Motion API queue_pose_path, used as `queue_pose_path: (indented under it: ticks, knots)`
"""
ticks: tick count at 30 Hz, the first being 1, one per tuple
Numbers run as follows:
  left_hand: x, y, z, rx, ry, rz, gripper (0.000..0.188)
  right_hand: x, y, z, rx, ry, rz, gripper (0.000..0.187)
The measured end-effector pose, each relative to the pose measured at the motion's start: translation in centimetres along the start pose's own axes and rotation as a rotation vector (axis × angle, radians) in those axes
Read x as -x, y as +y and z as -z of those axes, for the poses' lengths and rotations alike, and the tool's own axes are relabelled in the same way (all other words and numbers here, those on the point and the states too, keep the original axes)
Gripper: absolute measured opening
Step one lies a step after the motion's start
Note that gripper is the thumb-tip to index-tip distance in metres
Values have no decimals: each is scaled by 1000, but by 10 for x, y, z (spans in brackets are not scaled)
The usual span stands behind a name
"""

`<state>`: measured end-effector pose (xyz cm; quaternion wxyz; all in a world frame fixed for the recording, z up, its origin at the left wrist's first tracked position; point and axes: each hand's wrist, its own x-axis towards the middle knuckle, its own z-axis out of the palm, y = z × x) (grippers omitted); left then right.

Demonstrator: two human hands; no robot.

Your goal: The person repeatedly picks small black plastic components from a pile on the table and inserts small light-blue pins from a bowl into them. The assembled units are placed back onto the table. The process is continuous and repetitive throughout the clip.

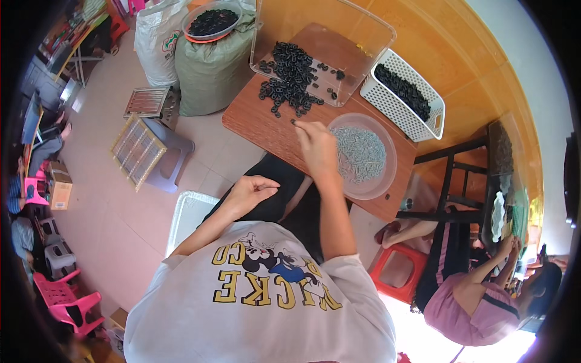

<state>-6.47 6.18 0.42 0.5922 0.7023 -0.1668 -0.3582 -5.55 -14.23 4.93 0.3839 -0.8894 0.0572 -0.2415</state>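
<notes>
Over the near edge of the brown wooden table, my right hand (317,144) pinches a small black piece (293,121) between thumb and fingertips. It looks like the ring-shaped black parts (284,75) heaped just beyond it, some lying inside a tipped clear plastic bin. Beside my right wrist stands a round translucent bowl (390,158) filled with small silvery screw-like pins (360,154). My left hand (253,195) is above my lap with thumb and fingers pressed together. Whatever it may hold is too small to make out.
A white perforated basket (437,130) of black parts stands at the table's right. Left are stuffed sacks (209,78), one topped by a bowl (212,23), and low stools (169,151). A person in pink (472,308) works at the right, near a red stool (396,275).
</notes>
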Motion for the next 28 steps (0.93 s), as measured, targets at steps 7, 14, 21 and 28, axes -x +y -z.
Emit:
queue_pose_path:
  ticks: [7, 14, 21, 28]
  knots:
    - [-13, -9, 7, -14, -66, -40, 16, -10, 47, -68, 306, 98, -155, 13]
    - [-12, -10, 15, 72, -5, -23, 16, -15, 60, -78, 304, 53, -275, 13]
    - [-41, 57, 5, -165, 120, -271, 15, 6, 48, -65, 79, 17, -212, 10]
    - [-111, 91, -55, -690, -137, -673, 11, 111, 3, -32, -456, -120, -269, 17]
